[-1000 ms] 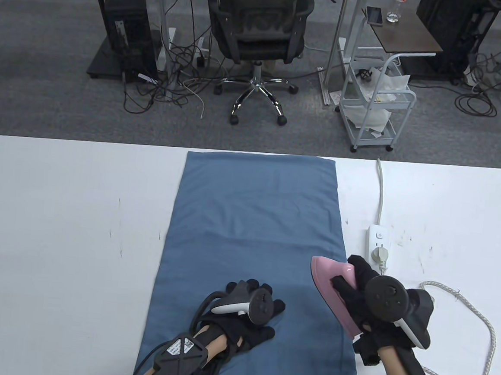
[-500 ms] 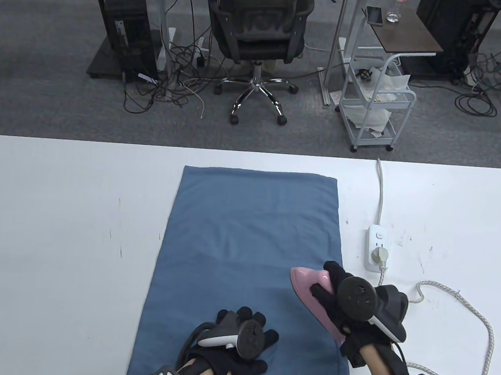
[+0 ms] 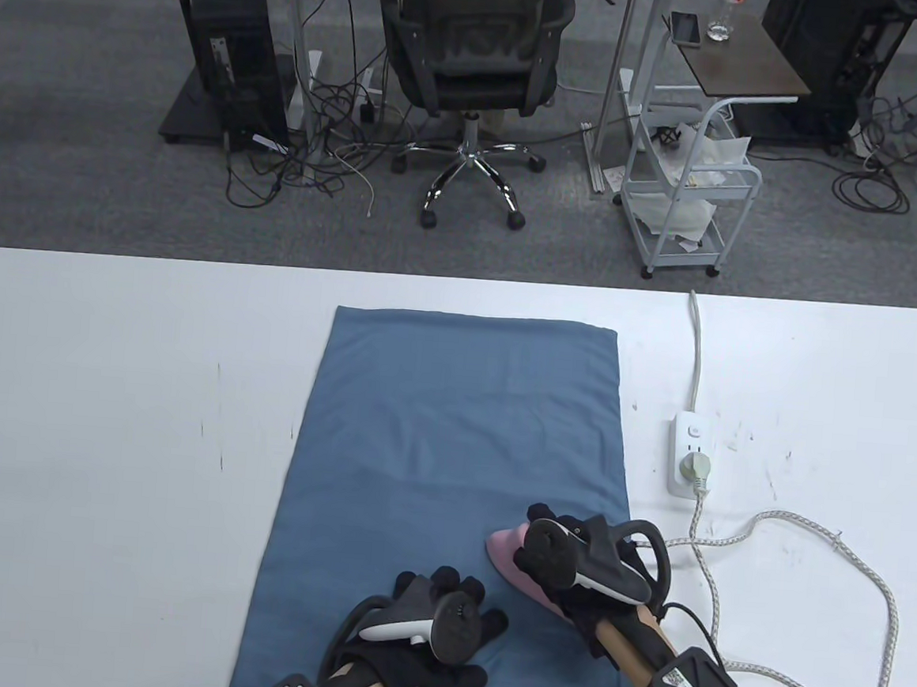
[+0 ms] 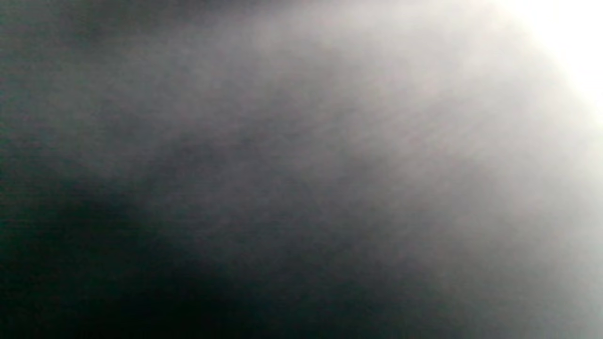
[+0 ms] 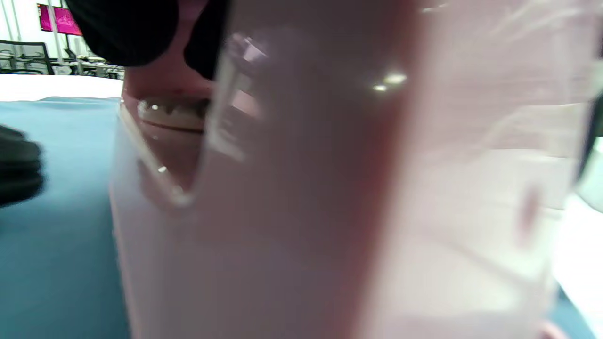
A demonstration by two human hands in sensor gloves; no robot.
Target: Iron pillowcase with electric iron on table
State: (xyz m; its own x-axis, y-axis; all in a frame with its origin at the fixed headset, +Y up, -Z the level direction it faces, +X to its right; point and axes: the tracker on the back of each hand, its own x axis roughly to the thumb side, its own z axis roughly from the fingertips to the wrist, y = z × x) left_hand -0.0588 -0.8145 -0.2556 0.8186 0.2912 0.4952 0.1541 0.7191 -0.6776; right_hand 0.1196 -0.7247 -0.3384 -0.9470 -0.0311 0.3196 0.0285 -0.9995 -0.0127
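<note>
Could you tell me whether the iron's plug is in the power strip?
Plugged in: the plug sits in the power strip beside the pillowcase.

No text, label or brand in any view is sharp enough to read.

left wrist view all blur, iron (image 3: pixel 516 564) mostly hidden under right hand (image 3: pixel 568 566)

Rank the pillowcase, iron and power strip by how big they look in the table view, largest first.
1. Pillowcase.
2. Iron, though the right hand hides most of it.
3. Power strip; its rank against the iron is unsure, since the visible pink part looks about as big.
</note>
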